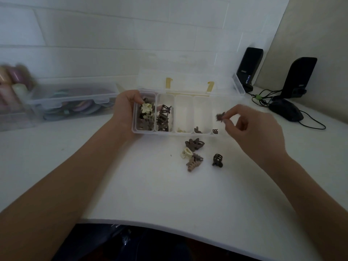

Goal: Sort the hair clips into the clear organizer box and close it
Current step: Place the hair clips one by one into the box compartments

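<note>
Brown clip (220, 116) pinched in right hand (252, 129) fingers | left hand (125, 108) grips organizer box (202, 133) end

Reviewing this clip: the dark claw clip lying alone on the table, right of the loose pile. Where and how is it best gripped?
Probably a pinch across the dark claw clip's rounded body from above, thumb and finger on opposite sides. It lies apart from the loose pile, so both sides look free. The right hand is nearer, but already pinches a small brown clip.
</note>
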The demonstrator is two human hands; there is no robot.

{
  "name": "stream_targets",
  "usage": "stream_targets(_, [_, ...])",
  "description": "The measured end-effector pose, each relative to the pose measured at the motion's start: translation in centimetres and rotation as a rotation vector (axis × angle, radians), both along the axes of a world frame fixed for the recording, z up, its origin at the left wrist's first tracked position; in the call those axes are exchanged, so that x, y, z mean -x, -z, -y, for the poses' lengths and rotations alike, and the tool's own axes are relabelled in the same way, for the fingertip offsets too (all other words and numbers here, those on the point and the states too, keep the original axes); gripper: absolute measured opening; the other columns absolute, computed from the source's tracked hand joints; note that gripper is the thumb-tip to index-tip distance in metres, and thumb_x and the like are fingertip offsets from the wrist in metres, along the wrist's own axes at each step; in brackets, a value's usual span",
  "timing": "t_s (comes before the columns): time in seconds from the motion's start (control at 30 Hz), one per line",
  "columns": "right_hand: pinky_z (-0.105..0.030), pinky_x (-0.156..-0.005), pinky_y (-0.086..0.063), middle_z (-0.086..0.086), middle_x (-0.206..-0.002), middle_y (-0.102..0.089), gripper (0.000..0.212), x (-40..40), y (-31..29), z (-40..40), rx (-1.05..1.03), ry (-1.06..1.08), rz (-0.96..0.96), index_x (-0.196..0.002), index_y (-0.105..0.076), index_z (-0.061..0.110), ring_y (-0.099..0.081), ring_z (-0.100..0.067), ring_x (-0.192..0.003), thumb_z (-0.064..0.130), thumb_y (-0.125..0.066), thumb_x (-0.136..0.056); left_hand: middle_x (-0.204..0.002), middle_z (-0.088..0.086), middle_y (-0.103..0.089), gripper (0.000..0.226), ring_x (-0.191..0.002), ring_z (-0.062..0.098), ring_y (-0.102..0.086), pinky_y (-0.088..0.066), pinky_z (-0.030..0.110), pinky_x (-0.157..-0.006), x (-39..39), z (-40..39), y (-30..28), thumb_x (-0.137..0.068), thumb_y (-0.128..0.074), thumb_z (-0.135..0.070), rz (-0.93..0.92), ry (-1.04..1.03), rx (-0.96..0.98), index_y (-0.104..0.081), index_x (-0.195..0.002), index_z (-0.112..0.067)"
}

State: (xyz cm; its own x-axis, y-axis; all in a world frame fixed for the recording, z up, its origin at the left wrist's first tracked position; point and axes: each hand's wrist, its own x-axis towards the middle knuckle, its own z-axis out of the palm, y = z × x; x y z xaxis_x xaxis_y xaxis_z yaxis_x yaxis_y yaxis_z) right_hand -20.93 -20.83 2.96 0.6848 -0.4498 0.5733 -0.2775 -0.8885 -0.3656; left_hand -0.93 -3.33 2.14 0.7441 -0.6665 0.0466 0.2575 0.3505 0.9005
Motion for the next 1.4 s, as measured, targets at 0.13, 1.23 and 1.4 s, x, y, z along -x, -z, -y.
stream_targets(0.13, [-0.022,-0.049,-0.027,0.009,-0.050,-0.051,0.007,0.1,0.0,-0.1,0.040,-0.009,-0.039,-0.084,-0.065,0.034,-0.048,-0.008,-0.050,0.033,-0.059,-0.086,-0.073,0.006,-0.055,0.033,-0.066,0.026,-0.055,-0.048,0.029,-0.065,-0.1,0.0,0.0,-0.041,-0.048,-0.018,-0.012,-0.001,0.012,-0.060,-0.071,-0.011])
stream_targets(1.23, [-0.014,-0.063,-0.047,0.010,-0.088,-0.061,0.020,0.2,-1.4,0.8,-0.146,-0.154,0.336,-0.098,-0.058,0.021,-0.057,-0.001,-0.077,0.006,-0.062,-0.085,-0.062,0.006,-0.060,0.031,-0.056,0.025,-0.059,-0.052,0.028,-0.059,0.3,-0.4,-0.5,-0.049,-0.038,-0.016,-0.073,-0.028,0.001,-0.063,-0.065,-0.009])
stream_targets(1.4, [-0.036,-0.066,-0.047,0.021,-0.079,-0.057,0.011,0.3,-0.7,1.3,-0.018,-0.041,0.077,-0.086,-0.057,0.025,-0.056,-0.014,-0.078,0.019,-0.066,-0.083,-0.060,0.006,-0.061,0.031,-0.054,0.024,-0.060,-0.053,0.026,-0.057,0.6,-0.5,-0.6,-0.050,-0.037,-0.016,-0.069,-0.029,0.003,-0.066,-0.060,-0.009])
